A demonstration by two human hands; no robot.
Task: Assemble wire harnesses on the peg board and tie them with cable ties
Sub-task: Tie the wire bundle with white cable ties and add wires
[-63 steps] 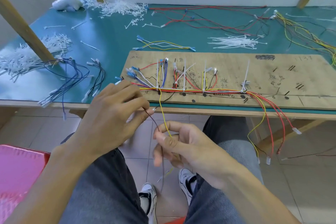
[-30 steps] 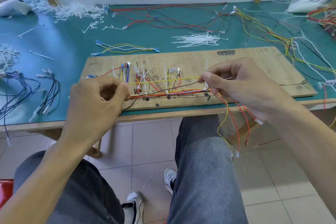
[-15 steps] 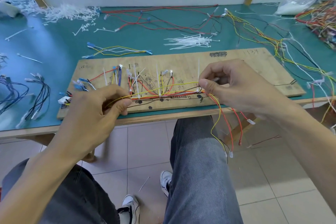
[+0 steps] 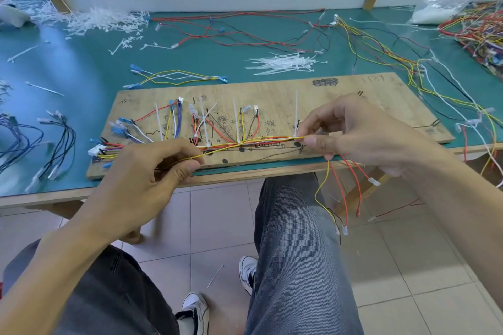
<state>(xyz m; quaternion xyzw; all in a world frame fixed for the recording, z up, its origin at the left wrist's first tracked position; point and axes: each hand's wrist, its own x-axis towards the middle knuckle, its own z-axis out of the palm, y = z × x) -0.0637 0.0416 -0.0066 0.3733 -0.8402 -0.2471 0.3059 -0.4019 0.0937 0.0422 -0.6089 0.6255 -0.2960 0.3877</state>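
While the left hand [image 4: 141, 185] is pinching one end of a yellow wire [image 4: 245, 145] between its thumb and curled fingers, the right hand [image 4: 362, 133] is holding the same wire farther along, its grip closed thumb against fingertips. Between the two grips the wire is stretching almost taut, running over the near part of the peg board [image 4: 340, 95]. Just beyond that span, the partly built harness [image 4: 261, 139] of red, orange and yellow wires is lying along the board, with white cable ties [image 4: 296, 111] standing up from it. Below the right grip, red and yellow wire ends [image 4: 343, 198] are hanging off the edge of the counter [image 4: 81, 68]. Off to the left of the left grip, short blue and black wire sets [image 4: 62, 141] are lying on the counter. Farther beyond both grips, a loose bunch of cable ties [image 4: 285, 64] is resting behind the board, and long red and black wires [image 4: 245, 35] are sprawling past it.
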